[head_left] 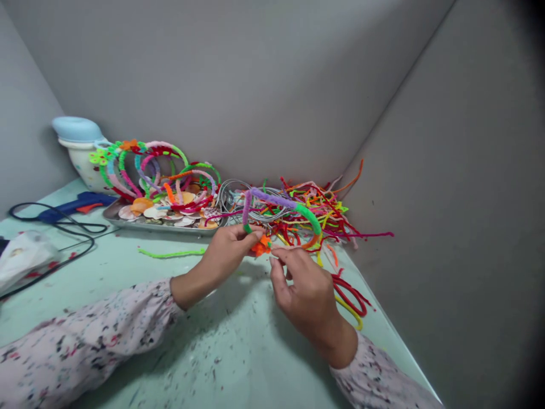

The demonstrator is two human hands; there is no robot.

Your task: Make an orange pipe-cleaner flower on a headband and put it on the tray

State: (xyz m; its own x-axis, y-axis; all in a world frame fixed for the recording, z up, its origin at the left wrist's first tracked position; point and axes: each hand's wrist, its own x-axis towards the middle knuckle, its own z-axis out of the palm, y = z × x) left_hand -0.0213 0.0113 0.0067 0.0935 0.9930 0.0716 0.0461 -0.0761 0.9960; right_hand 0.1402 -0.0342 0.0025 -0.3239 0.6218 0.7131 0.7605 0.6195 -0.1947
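Note:
A hoop wrapped in pipe cleaner (276, 199), purple, green and orange-yellow in turn, stands up between my two hands above the table. My left hand (227, 250) is closed on its lower left side, beside an orange pipe-cleaner flower (261, 245) with a bit of green at its middle. Close to the flower's right edge, my right hand (304, 289) has its thumb and forefinger bent together near a pale pink stretch of the hoop. Whether those fingertips pinch the hoop or something smaller, I cannot make out.
A metal tray (170, 228) of shells carries several finished hoops (149, 165). Behind my hands lie wire rings (238, 199) and a heap of pipe cleaners (327, 204). Further left are a blue glue gun (72, 207), its black cord (91, 241) and a blue-lidded container (83, 153).

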